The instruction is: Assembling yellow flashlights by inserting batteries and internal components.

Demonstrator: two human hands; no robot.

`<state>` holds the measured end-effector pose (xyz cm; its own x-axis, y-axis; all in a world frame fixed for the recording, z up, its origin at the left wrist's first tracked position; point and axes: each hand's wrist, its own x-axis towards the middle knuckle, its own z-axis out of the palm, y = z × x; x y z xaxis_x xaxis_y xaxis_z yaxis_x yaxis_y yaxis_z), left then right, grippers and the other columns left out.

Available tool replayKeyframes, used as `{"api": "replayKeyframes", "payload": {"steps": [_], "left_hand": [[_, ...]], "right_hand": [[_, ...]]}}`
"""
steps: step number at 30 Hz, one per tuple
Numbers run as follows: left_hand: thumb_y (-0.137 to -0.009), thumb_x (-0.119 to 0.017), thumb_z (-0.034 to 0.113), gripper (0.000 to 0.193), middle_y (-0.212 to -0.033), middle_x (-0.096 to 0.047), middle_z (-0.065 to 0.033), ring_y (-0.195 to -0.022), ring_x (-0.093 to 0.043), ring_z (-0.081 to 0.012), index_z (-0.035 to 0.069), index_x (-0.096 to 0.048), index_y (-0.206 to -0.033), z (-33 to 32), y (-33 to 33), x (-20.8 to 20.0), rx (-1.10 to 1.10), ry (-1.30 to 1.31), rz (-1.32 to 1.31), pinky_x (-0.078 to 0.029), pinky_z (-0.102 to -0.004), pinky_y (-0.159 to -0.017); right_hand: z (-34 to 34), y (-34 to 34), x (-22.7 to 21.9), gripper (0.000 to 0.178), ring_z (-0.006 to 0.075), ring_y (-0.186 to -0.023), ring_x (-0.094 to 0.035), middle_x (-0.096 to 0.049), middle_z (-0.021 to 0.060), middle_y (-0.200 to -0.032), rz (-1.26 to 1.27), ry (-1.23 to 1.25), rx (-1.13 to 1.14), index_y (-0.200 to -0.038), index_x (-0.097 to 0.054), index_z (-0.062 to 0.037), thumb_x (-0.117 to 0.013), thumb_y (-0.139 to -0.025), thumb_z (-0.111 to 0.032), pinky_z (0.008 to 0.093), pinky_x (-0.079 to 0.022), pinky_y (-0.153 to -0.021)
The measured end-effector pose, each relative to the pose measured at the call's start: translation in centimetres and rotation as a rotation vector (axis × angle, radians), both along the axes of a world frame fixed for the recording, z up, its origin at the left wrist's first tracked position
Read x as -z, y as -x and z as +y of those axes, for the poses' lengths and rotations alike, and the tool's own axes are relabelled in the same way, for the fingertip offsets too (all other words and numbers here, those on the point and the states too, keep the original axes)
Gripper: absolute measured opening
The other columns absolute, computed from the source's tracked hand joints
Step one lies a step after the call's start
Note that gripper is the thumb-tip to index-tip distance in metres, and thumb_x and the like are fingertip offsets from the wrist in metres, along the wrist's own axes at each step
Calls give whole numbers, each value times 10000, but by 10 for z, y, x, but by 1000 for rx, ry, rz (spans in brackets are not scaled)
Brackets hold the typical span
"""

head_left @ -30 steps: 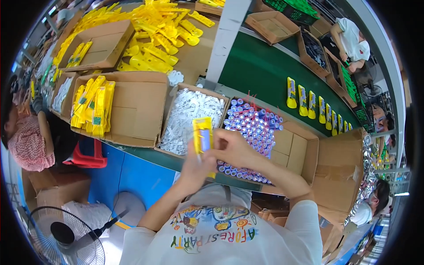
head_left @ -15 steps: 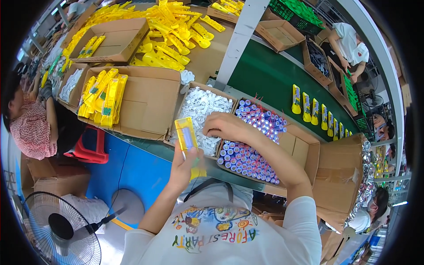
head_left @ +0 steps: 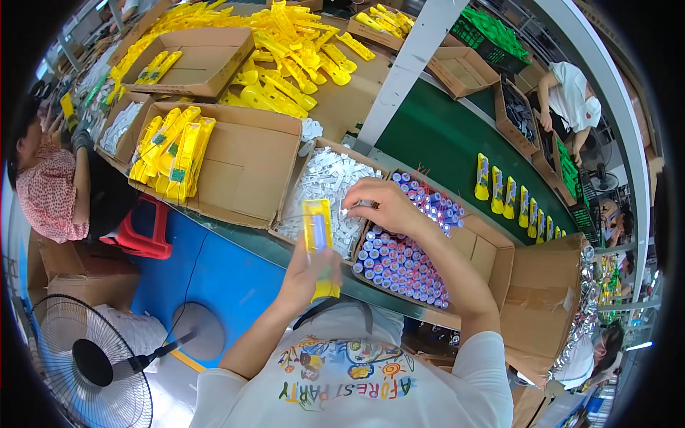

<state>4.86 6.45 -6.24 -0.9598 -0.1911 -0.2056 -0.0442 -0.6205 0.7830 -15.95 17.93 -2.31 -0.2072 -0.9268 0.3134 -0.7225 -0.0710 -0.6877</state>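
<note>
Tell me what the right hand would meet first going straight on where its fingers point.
Likely the yellow casing in the left hand, just left of the right hand; depth is unclear, though, and if it angles down, the white plastic parts come first.

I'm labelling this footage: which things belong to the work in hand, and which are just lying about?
Belonging: yellow casing in the left hand; white plastic pieces by the right hand; probably purple cells.
Apparently unrelated: standing fan; red stool; lower-left cardboard box.
</note>
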Motion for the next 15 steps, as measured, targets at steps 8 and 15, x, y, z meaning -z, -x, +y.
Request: {"api": "replayKeyframes", "payload": {"steps": [8,15], "left_hand": [[-1010,-473,244,453,-905,-537,-102,-730,-557,-185,147,-248,-1392,12,10,-3,118,11,9,-515,-356,-676],[-984,-512,233,431,-903,-537,-93,-728,-561,-161,68,-269,-1299,13,9,-17,141,7,58,-519,-328,-656]], "right_hand": [[1,-22,-17,206,135,-869,-620,-655,36,-928,-435,-9,232,-1014,-667,-52,-717,-814,-55,291,-493,-762],[5,-35,-1,168,203,-954,-649,-686,86,-990,-234,288,284,-926,-675,-71,-755,-780,-99,345,-463,-868]]}}
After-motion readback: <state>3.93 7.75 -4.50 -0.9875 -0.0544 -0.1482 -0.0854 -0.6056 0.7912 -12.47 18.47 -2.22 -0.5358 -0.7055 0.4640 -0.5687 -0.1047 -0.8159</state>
